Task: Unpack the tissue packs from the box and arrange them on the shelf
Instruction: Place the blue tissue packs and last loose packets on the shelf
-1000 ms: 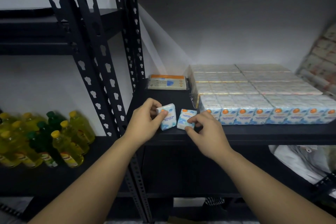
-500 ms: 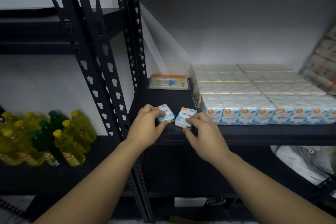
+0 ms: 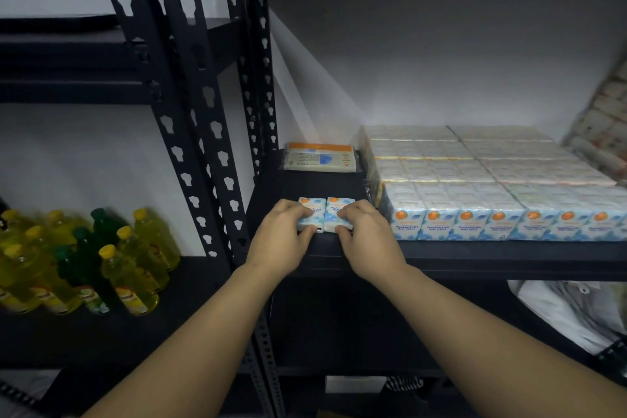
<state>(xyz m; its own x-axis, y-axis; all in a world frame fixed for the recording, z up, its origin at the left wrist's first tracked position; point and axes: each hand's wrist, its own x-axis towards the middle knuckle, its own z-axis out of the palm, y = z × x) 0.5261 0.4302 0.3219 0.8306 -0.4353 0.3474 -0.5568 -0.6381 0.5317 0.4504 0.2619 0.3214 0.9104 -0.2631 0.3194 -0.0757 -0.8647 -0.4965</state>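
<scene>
Two small blue-and-white tissue packs lie flat side by side near the front edge of the black shelf (image 3: pixel 475 254). My left hand (image 3: pixel 281 241) grips the left pack (image 3: pixel 307 205), fingers on top and thumb at its front. My right hand (image 3: pixel 368 241) holds the right pack (image 3: pixel 339 204) the same way. The two packs touch each other. To their right a big block of wrapped tissue packs (image 3: pixel 492 187) fills the shelf. A flat orange-and-white tissue bundle (image 3: pixel 320 158) lies at the back left of the shelf.
Black slotted uprights (image 3: pixel 203 132) stand just left of the hands. Several yellow and green bottles (image 3: pixel 101 258) crowd the lower shelf on the left. A white plastic bag (image 3: pixel 570 312) sits below on the right. Stacked packs (image 3: pixel 607 119) lean at the far right.
Both hands have laid their packs down flat on the shelf and brought them together; a second ago the packs were tilted and apart.
</scene>
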